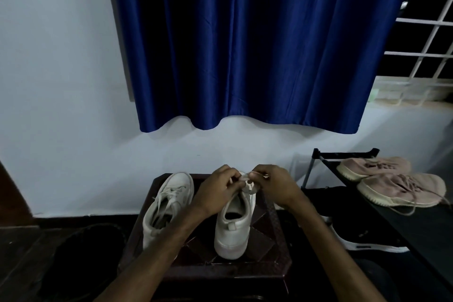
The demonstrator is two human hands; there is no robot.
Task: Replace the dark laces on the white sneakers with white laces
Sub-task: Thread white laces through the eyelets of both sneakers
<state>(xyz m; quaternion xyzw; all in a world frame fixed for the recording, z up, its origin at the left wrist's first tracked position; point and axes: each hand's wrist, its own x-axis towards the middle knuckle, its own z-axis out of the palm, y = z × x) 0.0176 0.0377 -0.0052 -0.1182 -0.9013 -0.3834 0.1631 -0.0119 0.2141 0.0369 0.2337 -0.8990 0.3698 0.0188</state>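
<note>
White lace (pixel 255 174), soft and limp, sits mid-frame at the front of the sneaker (pixel 232 228) standing on the dark bench (pixel 269 265). Left hand (pixel 218 189) and right hand (pixel 277 186) each keep a pinching grip on it; the stiffer tip looks the best hold. Eyelets hide behind fingers, and dim light blurs the threading.

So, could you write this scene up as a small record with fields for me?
activity: lacing a white sneaker
left hand: pinches the white lace at the shoe's front
right hand: pinches the same lace
sneaker in work: upright on the dark stool, heel toward the camera
second sneaker: to its left, white laces in
background: pink sneakers on black rack, blue curtain
</note>
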